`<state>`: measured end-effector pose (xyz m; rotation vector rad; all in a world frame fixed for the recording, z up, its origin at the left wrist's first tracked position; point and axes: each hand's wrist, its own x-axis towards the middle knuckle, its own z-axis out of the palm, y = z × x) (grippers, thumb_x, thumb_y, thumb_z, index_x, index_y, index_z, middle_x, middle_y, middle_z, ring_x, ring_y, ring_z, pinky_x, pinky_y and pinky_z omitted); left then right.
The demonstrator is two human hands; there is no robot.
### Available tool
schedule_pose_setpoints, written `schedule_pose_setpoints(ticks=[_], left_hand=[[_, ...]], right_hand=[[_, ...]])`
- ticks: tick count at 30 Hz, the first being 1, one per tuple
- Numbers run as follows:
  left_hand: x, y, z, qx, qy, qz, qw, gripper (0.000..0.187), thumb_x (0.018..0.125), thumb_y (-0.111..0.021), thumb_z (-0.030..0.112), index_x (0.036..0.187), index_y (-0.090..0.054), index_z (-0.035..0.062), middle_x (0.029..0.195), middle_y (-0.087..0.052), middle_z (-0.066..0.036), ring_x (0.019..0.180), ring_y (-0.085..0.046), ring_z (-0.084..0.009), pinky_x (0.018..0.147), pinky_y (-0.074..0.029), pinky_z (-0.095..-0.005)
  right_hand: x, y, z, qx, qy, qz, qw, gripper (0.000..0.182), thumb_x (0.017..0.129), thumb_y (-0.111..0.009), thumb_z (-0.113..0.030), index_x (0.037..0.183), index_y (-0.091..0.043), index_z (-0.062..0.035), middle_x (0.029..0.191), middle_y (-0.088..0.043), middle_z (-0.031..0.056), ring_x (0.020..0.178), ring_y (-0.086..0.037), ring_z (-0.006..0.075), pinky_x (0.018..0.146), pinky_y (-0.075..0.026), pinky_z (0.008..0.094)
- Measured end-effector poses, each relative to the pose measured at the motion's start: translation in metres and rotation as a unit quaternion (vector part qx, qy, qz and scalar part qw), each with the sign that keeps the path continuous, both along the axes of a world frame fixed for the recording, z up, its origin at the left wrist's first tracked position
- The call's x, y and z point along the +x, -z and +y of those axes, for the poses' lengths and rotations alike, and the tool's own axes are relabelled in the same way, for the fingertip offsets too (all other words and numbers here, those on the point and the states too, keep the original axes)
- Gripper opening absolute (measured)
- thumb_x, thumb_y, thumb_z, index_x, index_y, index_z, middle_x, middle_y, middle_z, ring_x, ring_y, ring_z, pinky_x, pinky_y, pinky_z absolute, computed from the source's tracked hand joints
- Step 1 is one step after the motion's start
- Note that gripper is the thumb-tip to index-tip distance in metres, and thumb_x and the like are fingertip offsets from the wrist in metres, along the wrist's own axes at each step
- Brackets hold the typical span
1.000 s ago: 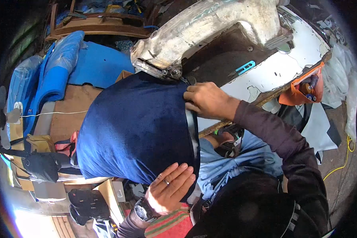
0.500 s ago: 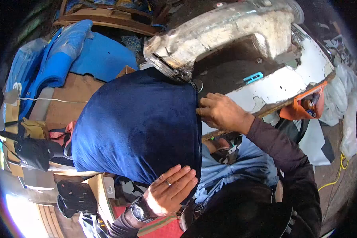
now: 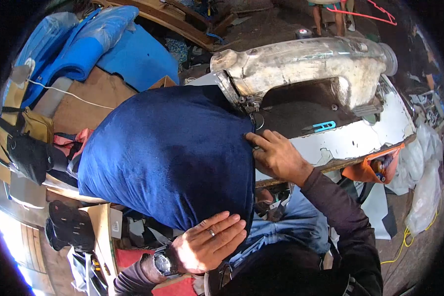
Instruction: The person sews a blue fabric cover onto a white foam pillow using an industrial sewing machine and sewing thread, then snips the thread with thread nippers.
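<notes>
A large piece of dark blue fabric [image 3: 167,143] drapes over the white table, its far corner at the needle end of a worn sewing machine [image 3: 301,64]. My left hand [image 3: 209,241], with a ring and a wristwatch, lies flat on the near part of the fabric, fingers stretched out. At the fabric's right edge, just below the presser foot area, my right hand [image 3: 278,155] has its fingers bent and grips the edge; its thumb is mostly hidden. Blue thread snips [image 3: 323,126] rest on the machine bed, to the right of the needle.
An orange pouch [image 3: 375,165] with spools hangs at the table's front edge. Blue foam sheets [image 3: 86,54] and bags [image 3: 29,153] lie at left. Clear plastic bags [image 3: 426,182] are at right. A person's legs [image 3: 328,19] and a red hanger [image 3: 380,12] show at the back.
The camera view has shifted, so the sewing machine sits lower and further right. My right index finger reaches out further along the fabric edge. My left hand stays flat on the fabric.
</notes>
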<state>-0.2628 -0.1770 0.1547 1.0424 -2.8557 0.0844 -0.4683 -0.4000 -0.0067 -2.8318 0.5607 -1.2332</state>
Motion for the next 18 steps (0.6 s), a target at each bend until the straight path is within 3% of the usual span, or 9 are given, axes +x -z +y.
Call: schedule_pose_setpoints(ticks=[3,6,12,18], left_hand=[[0.003,0.001,-0.001,-0.004,0.003,0.006,1.000,0.036,0.091,-0.074,0.012,0.124,-0.081,-0.0006,0.135,-0.077,-0.018,0.132,-0.073,-0.0304,0.121,-0.056,-0.0456],[0.006,0.002,0.001,0.020,-0.009,0.018,1.000,0.046,0.082,-0.073,0.007,0.127,-0.080,-0.0012,0.143,-0.073,-0.016,0.139,-0.069,-0.0300,0.125,-0.051,-0.0467],[0.009,0.003,-0.002,0.018,0.001,0.037,0.999,0.041,0.084,-0.077,0.006,0.125,-0.080,-0.0004,0.142,-0.074,-0.016,0.134,-0.072,-0.0307,0.121,-0.056,-0.0476],[0.008,0.001,-0.004,0.023,0.001,0.042,0.999,0.035,0.090,-0.078,0.008,0.124,-0.081,0.0011,0.140,-0.074,-0.016,0.132,-0.073,-0.0301,0.120,-0.057,-0.0467]], right_hand=[[0.001,0.001,-0.001,0.013,-0.012,-0.007,1.000,0.025,0.078,-0.085,-0.013,0.099,-0.077,-0.0001,0.133,-0.072,0.0151,0.116,-0.067,0.0313,0.097,-0.060,0.0441],[0.003,0.002,-0.004,0.039,-0.024,-0.034,0.998,0.033,0.077,-0.086,-0.008,0.106,-0.073,0.0002,0.125,-0.073,0.0159,0.111,-0.068,0.0331,0.097,-0.060,0.0450],[0.002,-0.009,-0.009,0.106,-0.014,-0.002,0.994,0.041,0.079,-0.084,-0.005,0.116,-0.069,0.0007,0.118,-0.072,0.0152,0.109,-0.069,0.0340,0.097,-0.060,0.0455],[0.006,-0.003,-0.009,0.003,-0.004,-0.019,1.000,0.038,0.081,-0.083,-0.009,0.117,-0.073,-0.0008,0.121,-0.073,0.0136,0.112,-0.070,0.0322,0.100,-0.060,0.0464]])
